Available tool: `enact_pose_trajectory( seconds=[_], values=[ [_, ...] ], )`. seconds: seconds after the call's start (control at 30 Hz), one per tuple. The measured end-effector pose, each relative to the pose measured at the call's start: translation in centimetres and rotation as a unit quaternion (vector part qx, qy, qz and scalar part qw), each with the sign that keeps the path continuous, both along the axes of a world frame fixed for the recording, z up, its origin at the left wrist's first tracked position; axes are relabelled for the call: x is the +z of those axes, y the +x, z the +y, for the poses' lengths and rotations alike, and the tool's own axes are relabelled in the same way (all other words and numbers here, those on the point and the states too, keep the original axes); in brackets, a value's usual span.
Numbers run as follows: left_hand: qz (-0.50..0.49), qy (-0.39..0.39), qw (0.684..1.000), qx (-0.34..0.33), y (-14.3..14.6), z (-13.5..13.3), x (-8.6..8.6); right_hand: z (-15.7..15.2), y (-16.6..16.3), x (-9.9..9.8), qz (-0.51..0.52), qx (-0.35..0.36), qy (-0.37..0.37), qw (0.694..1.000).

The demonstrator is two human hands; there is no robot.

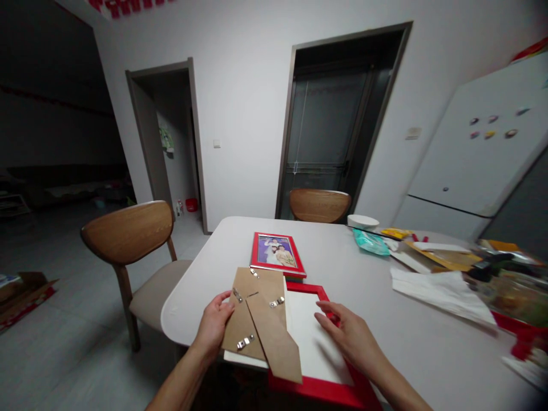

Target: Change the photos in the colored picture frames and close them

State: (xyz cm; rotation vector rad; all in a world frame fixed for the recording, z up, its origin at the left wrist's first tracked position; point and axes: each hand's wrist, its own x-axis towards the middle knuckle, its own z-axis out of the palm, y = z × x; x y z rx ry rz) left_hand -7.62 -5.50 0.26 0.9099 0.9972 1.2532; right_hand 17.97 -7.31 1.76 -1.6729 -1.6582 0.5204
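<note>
My left hand [214, 322] grips the left edge of a brown cardboard frame backing [252, 311] with metal clips and a fold-out stand, held tilted above the table's front edge. Beneath it lies a white sheet in an empty red picture frame [325, 391]. My right hand [349, 331] rests flat on that white sheet and the frame's right side, fingers spread. Just behind, a smaller red frame with a photo [277, 253] lies flat on the table.
The white table [342, 268] carries a teal wipes pack [370, 241], a white bowl [362, 221], white paper [440, 291] and clutter along the right. Wooden chairs stand at the left [128, 231] and far side [319, 205]. A white fridge [475, 154] is on the right.
</note>
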Motion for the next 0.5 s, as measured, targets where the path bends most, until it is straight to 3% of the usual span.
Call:
enact_pose_trajectory(
  seconds=[0.13,0.27,0.37,0.5],
  values=[
    [-0.019,-0.003,1.0,-0.023,2.8,-0.5,-0.5,-0.5,-1.7,-0.2,0.212,0.036,-0.099,0.972],
    [-0.016,-0.008,0.999,-0.037,5.1,-0.9,-0.8,-0.7,-2.5,0.3,0.348,0.055,-0.108,0.93],
    [0.006,-0.016,0.999,-0.029,4.8,-0.7,-1.0,-0.3,-1.3,0.0,0.343,-0.002,-0.131,0.93],
    [0.059,-0.008,0.998,0.004,2.4,0.3,-1.1,0.6,1.0,-1.1,0.166,-0.043,-0.089,0.981]
  ],
)
